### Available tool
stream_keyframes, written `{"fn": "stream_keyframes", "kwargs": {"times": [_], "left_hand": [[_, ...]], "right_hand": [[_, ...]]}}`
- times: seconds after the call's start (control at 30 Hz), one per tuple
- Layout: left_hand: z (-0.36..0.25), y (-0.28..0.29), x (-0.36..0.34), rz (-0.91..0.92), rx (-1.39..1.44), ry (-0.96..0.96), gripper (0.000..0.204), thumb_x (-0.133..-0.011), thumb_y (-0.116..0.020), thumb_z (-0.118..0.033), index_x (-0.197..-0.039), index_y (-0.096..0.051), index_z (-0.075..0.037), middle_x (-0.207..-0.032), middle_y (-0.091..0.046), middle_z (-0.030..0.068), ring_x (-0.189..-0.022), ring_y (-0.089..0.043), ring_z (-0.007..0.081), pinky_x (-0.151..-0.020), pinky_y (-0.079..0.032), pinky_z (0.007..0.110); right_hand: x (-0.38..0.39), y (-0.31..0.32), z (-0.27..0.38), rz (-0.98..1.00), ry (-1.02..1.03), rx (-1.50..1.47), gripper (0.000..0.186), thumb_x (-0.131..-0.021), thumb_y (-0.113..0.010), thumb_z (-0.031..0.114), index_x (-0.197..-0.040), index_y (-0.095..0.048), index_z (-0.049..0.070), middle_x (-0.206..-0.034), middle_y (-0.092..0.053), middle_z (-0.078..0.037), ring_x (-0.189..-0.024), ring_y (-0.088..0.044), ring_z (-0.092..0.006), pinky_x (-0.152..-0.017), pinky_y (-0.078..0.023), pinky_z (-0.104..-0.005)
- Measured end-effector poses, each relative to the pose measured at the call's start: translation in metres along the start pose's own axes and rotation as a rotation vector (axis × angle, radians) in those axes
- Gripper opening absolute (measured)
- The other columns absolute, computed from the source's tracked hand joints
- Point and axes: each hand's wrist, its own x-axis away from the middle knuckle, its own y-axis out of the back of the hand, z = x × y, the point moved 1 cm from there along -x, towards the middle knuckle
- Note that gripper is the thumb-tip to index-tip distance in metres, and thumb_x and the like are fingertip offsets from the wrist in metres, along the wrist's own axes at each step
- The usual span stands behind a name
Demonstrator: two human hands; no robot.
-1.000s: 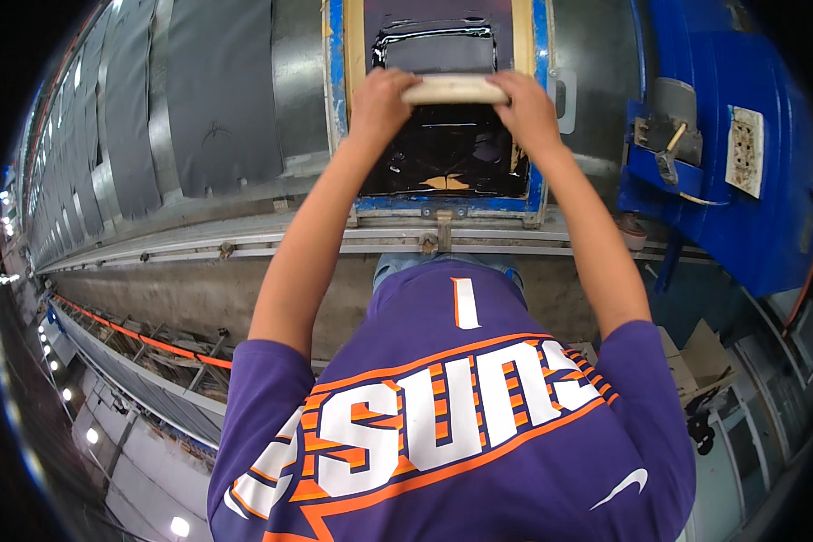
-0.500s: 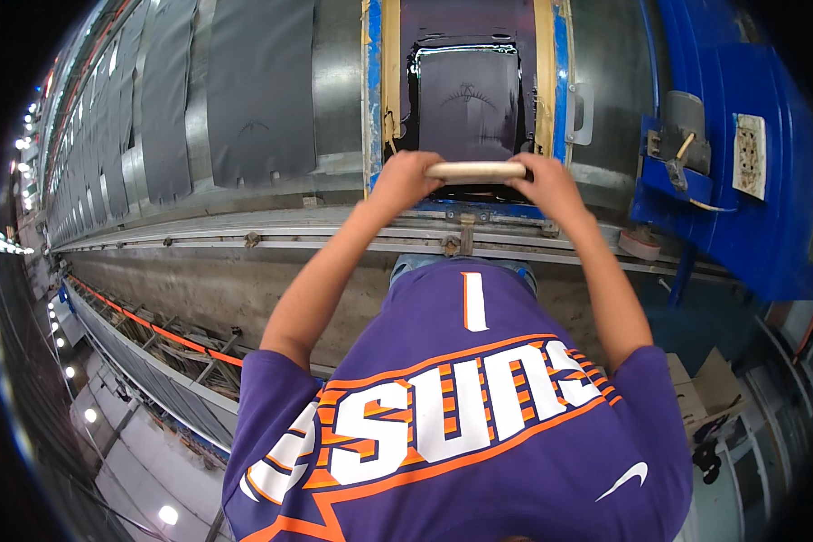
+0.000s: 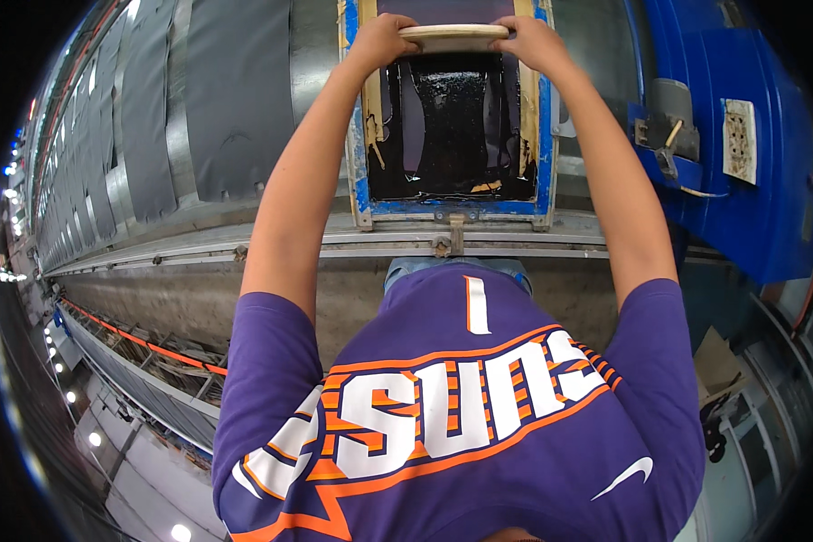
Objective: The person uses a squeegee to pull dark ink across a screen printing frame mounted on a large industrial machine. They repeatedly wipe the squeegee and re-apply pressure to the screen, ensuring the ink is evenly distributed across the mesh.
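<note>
My arms stretch far forward over a screen printing frame (image 3: 359, 172) edged with blue and tan tape. Both hands grip a squeegee (image 3: 456, 38) with a pale handle: my left hand (image 3: 381, 42) is closed round its left end, my right hand (image 3: 535, 42) round its right end. The squeegee lies crosswise near the frame's far part, and its blade edge is hidden. Wet black ink (image 3: 454, 126) covers much of the mesh between the squeegee and the near end. A small tan scrap (image 3: 486, 187) shows at the near edge.
Dark grey fabric panels (image 3: 235, 108) lie in a row along the long metal table to the left. A metal rail (image 3: 334, 242) runs along its near edge. At the right stands a blue machine body (image 3: 763, 208) with a small ledge holding a grey container (image 3: 670, 104).
Both hands have pushed the squeegee away from me, from the frame's near end to its far part. Black ink now covers the middle, where a dark eyelash-like design showed before.
</note>
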Motion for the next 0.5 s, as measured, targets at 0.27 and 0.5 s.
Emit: {"fn": "stream_keyframes", "kwargs": {"times": [0.27,0.5], "left_hand": [[-0.048,-0.061,0.122,-0.164,-0.016,-0.127,0.041,-0.069,-0.072,0.002,-0.107,-0.077,-0.014,-0.098,-0.071,0.0085,-0.101,-0.065,0.0316,-0.088,-0.053,0.041],[-0.077,-0.068,0.23,-0.149,0.059,-0.127,0.038,-0.063,-0.063,0.01,-0.095,-0.072,-0.008,-0.092,-0.066,0.0069,-0.09,-0.059,0.031,-0.08,-0.049,0.042]], "right_hand": [[0.145,-0.057,0.01,-0.188,-0.014,-0.194,0.038,-0.082,-0.068,0.005,-0.119,-0.068,0.013,-0.121,-0.069,-0.009,-0.109,-0.066,-0.0342,-0.092,-0.055,-0.0433],[0.235,-0.053,0.038,-0.026,0.151,-0.228,0.047,-0.074,-0.081,0.012,-0.119,-0.068,0.008,-0.125,-0.066,-0.012,-0.112,-0.063,-0.0319,-0.095,-0.052,-0.04]]}}
